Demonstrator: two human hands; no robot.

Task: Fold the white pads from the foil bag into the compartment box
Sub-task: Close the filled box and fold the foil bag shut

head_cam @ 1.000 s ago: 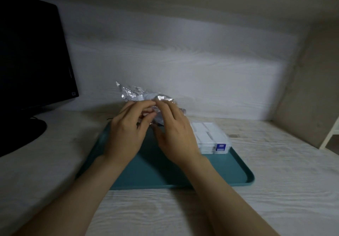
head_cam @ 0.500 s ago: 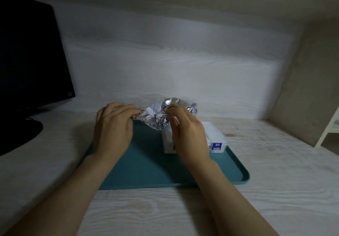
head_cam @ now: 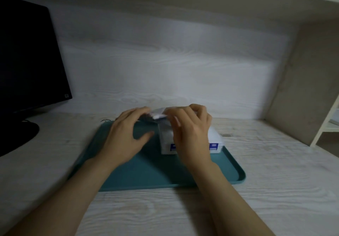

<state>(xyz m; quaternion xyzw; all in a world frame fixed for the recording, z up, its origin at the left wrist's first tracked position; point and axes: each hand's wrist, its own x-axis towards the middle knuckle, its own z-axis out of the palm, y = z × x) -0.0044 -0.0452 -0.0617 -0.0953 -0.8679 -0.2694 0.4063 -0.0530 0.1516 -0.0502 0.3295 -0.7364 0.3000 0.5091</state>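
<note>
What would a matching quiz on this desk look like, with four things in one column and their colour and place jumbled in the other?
Things
1. tray
2. monitor
3. compartment box
4. foil bag

Descriptions
A. silvery, gripped by the right hand
B. black, at the far left of the desk
C. teal, lying flat on the desk
D. clear with blue labels, on the tray's right part

Pairs: 1-C, 2-B, 3-D, 4-A

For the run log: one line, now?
right hand grips silver foil bag | left hand touches it | clear plastic compartment box on teal tray
</note>
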